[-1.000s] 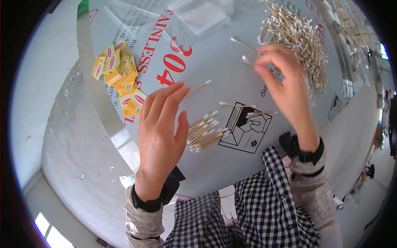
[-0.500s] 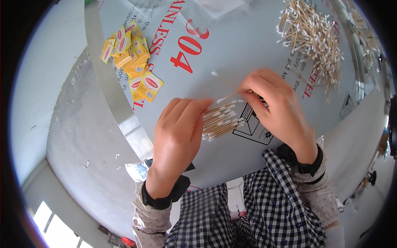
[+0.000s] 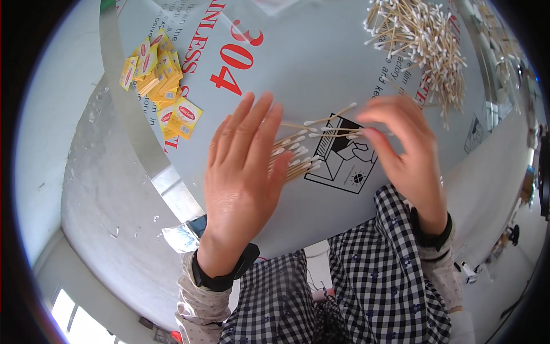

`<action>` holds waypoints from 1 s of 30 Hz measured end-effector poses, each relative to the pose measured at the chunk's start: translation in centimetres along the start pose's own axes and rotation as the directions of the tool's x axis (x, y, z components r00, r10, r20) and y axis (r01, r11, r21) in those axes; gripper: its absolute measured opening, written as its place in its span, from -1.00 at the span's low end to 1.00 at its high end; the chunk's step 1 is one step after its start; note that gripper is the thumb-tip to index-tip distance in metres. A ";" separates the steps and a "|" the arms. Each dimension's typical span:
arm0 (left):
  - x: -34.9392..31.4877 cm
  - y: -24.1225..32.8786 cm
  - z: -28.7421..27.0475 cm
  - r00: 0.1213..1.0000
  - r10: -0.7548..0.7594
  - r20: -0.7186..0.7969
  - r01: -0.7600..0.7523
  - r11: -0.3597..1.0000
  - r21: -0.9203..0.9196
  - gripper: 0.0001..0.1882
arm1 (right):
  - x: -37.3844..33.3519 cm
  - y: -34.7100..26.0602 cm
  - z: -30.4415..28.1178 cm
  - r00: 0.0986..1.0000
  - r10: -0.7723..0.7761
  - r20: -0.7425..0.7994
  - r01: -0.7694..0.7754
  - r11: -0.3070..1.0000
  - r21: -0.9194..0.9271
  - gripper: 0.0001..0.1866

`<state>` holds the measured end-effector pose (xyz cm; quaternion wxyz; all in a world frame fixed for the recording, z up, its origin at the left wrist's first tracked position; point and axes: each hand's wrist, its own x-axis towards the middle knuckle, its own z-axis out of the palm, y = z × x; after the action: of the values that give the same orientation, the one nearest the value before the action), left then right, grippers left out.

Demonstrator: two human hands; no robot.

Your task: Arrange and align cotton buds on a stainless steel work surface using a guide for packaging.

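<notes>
My left hand [image 3: 240, 172] is spread with its fingers straight, its palm side down over the left ends of a row of cotton swabs [image 3: 298, 167]. The white tips of the row show past my thumb; the other ends are hidden under the hand. Several loose swabs [image 3: 331, 115] lie crosswise just beyond the row, toward my right hand. My right hand [image 3: 411, 155], a little blurred, hovers at their right ends. Its thumb and forefinger stand apart, with no swab visibly pinched between them.
A large heap of wooden-stick cotton swabs [image 3: 427, 49] lies at the far right. Yellow printed packets [image 3: 163, 80] are piled at the far left, by the metal edge [image 3: 172, 186] of the film-covered table [image 3: 298, 69]. A checked apron [image 3: 366, 269] covers my lap.
My left hand has opened from curled to flat fingers. My right hand has moved right, its pinch opened, and loose swabs now lie between the hands. The whole view has shifted slightly.
</notes>
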<state>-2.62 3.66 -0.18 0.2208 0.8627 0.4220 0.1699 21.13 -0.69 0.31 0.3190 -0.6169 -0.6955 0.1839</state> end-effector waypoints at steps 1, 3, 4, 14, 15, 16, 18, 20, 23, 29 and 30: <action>-0.1 0.1 0.3 0.999 0.001 0.050 -0.002 1.000 0.023 -0.39 | 1.0 0.0 0.7 0.991 -0.118 0.066 0.119 0.993 -0.008 -0.84; -0.4 0.5 0.5 0.994 0.006 0.111 -0.011 0.999 0.047 -0.26 | 2.8 0.1 1.3 0.980 -0.139 0.140 0.150 0.986 -0.072 -0.84; -0.6 0.7 0.8 0.990 -0.010 0.138 -0.001 0.997 0.079 -0.21 | 3.3 0.3 1.4 0.963 -0.149 0.223 0.182 0.974 -0.133 -0.84; -1.5 0.7 1.0 0.979 -0.044 0.201 0.020 0.993 0.120 -0.12 | 1.7 -0.4 -1.6 0.988 -0.026 0.155 0.057 0.978 -0.199 -0.85; -1.6 0.6 1.1 0.979 -0.047 0.197 0.023 0.992 0.123 -0.12 | 1.2 -1.2 -1.1 0.983 -0.049 0.179 0.084 0.978 -0.193 -0.85; -1.6 0.7 1.1 0.979 -0.047 0.198 0.023 0.992 0.121 -0.12 | 0.9 -1.7 -0.6 0.977 -0.068 0.202 0.107 0.976 -0.189 -0.84; -1.7 0.7 1.2 0.982 -0.043 0.186 0.022 0.994 0.111 -0.17 | 0.7 -1.8 0.9 0.970 -0.141 0.200 0.184 0.958 -0.221 -0.83; -1.6 0.8 1.3 0.982 -0.049 0.185 0.028 0.993 0.111 -0.17 | 0.9 -1.7 2.1 0.945 -0.255 0.205 0.310 0.898 -0.312 -0.79; -1.3 1.1 1.5 0.982 -0.052 0.184 0.033 0.994 0.107 -0.16 | 0.9 -2.2 2.5 0.953 -0.203 0.224 0.280 0.874 -0.396 -0.79; -1.3 1.0 1.5 0.977 -0.065 0.203 0.045 0.994 0.103 -0.16 | 1.0 -1.3 2.7 0.993 -0.071 0.097 0.068 0.997 0.026 -0.74; -1.3 1.0 1.4 0.975 -0.071 0.212 0.048 0.993 0.112 -0.15 | 1.1 -1.6 1.7 0.994 0.051 0.097 -0.071 0.974 0.215 -0.75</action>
<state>-2.08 1.69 -0.92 0.2241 0.8734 0.4298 0.0458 18.81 0.30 0.36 0.3470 -0.5904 -0.6657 0.2965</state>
